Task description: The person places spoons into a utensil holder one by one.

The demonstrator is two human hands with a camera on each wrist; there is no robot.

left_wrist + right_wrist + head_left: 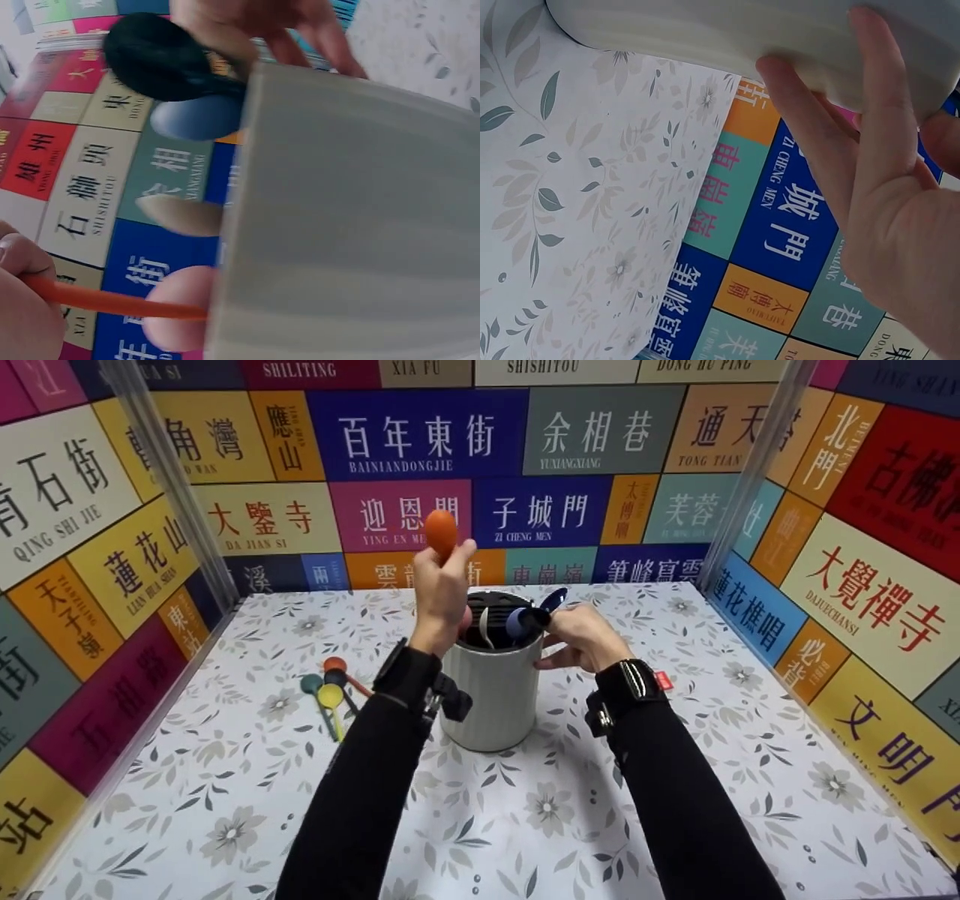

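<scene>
My left hand (442, 592) grips an orange spoon (442, 531) upright, its bowl above the fist. In the left wrist view the spoon's thin orange handle (120, 301) runs down to the rim of a whitish utensil holder (495, 697). Fingers of my right hand (585, 637) rest, fairly straight, against the holder's right side; the right wrist view shows these fingers (885, 105) on its wall. Up from the holder's black slotted top stick a pink utensil (176, 322), a cream one (180, 214), a blue one (195, 118) and a black spoon (150, 56). Their lower parts are hidden.
Several small spoons lie left of the holder, among them a yellow spoon (330, 696), a green spoon (310, 684) and a red-orange spoon (335, 664). A flower-patterned cloth (547, 810) covers the table. Colourful panels with lettering (416, 435) enclose the back and sides.
</scene>
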